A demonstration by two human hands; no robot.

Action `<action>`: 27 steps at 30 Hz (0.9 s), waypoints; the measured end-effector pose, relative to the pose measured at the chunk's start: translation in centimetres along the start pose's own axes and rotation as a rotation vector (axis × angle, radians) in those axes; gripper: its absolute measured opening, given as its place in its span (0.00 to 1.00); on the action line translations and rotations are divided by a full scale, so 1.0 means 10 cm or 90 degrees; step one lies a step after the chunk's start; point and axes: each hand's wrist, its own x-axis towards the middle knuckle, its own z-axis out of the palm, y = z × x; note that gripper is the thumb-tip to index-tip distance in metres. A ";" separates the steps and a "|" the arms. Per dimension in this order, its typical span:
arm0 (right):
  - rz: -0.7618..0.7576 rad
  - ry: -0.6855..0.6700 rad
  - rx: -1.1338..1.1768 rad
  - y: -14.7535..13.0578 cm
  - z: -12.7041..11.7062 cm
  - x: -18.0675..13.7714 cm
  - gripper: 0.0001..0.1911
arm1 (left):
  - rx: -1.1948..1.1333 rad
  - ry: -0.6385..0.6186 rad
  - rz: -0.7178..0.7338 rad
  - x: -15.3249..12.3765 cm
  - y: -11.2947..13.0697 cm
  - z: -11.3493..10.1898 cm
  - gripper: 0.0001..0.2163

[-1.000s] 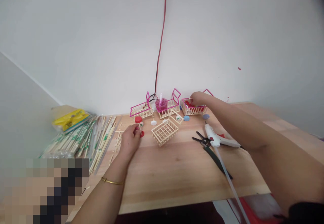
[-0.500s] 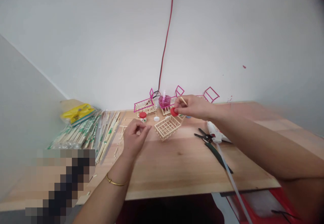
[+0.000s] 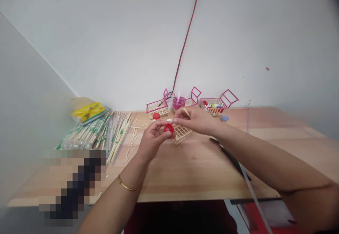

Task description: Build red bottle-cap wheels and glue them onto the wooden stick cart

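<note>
My left hand pinches a small red cap between thumb and fingers, its hollow side facing me. Just to the right, my right hand is closed on a short wooden stick, whose pale end sticks up past the knuckles. Below the hands a small basket of glued wooden sticks rests on the table, partly covered by them. Behind my left fingers stands a jar with a red lid. A white lid shows between the hands.
Stick carts with pink rims line the wall, beside a cup of pink paint. The right cart holds coloured items; a blue lid lies near. Bundled chopsticks fill the left. Pliers lie under my right forearm.
The red cap has passed from my right hand to my left. My left hand has moved up and right, toward my right hand. The right hand keeps the stick.
</note>
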 end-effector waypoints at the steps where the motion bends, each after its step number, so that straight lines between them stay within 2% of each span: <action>1: 0.003 0.045 -0.016 0.07 -0.12 0.00 0.11 | 0.000 0.002 0.004 0.00 0.01 0.01 0.15; 3: 0.033 0.169 -0.107 0.26 -0.43 0.04 0.14 | 0.002 0.006 0.005 -0.01 0.01 0.03 0.14; 5: 0.122 0.269 -0.294 0.53 -0.76 0.13 0.15 | 0.006 0.004 -0.004 -0.01 0.00 0.03 0.14; 6: 0.180 0.243 -0.400 0.67 -0.90 0.19 0.16 | 0.008 0.001 -0.011 -0.01 -0.01 0.03 0.15; 7: 0.244 0.170 -0.502 0.82 -1.01 0.25 0.15 | 0.011 -0.001 -0.018 -0.01 -0.01 0.03 0.15; 9: 0.290 0.107 -0.541 1.10 -1.15 0.37 0.13 | 0.018 -0.006 -0.033 -0.01 -0.02 0.02 0.17; 12: 0.322 0.036 -0.561 1.40 -1.14 0.53 0.12 | 0.028 -0.009 -0.045 -0.01 -0.04 0.00 0.18; 16: 0.332 -0.025 -0.569 1.59 -1.03 0.66 0.13 | 0.019 -0.015 -0.049 0.00 -0.07 -0.01 0.17; 20: 0.325 -0.029 -0.580 1.60 -1.03 0.66 0.14 | 0.015 -0.030 -0.052 0.00 -0.08 0.00 0.16; 25: 0.300 -0.010 -0.568 1.48 -1.12 0.55 0.12 | 0.015 -0.048 -0.066 0.00 -0.05 0.00 0.15; 27: 0.292 0.015 -0.560 1.42 -1.17 0.50 0.13 | 0.022 -0.088 -0.099 -0.01 -0.03 0.00 0.15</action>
